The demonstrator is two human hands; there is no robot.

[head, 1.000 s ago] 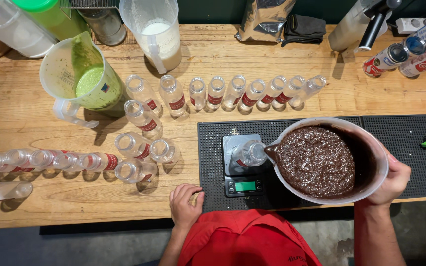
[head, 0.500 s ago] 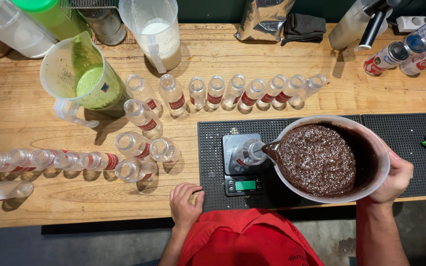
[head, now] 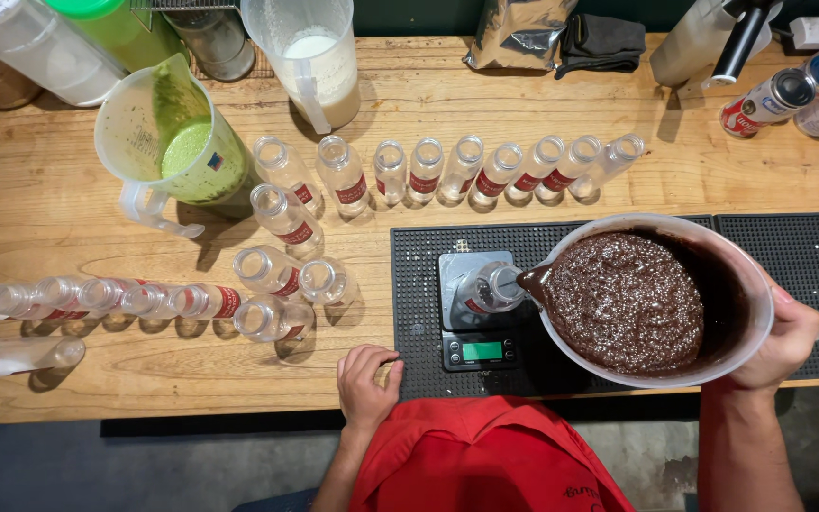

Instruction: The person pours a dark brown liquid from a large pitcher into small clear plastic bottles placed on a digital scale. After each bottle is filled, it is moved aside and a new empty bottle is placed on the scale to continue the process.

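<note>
- Right hand [head: 779, 341] grips the far side of the big pitcher [head: 755, 313], fingers wrapped round its wall; pitcher tipped left, filled with dark brown speckled mix [head: 623, 303].
- Spout [head: 530, 280] sits right at the mouth of the small clear bottle [head: 488, 289] standing on the digital scale [head: 479, 308], on the black rubber mat [head: 419, 284].
- Against the views half a second and a second back: pitcher a shade lower and more tilted, spout held at the same bottle. Little else moved.
- Reading: the pour into this bottle looks under way or just starting; whether any mix is in the bottle cannot be told.
- Left hand [head: 367, 384] rests empty at the near table edge, fingers loosely curled on the wood, same place as before.
- Row of empty clear bottles [head: 466, 171] stands behind the mat; more [head: 282, 275] cluster left, some [head: 97, 299] lying down.
- Green-liquid jug [head: 177, 142] and white-liquid jug [head: 315, 57] stand at the back left, untouched.
</note>
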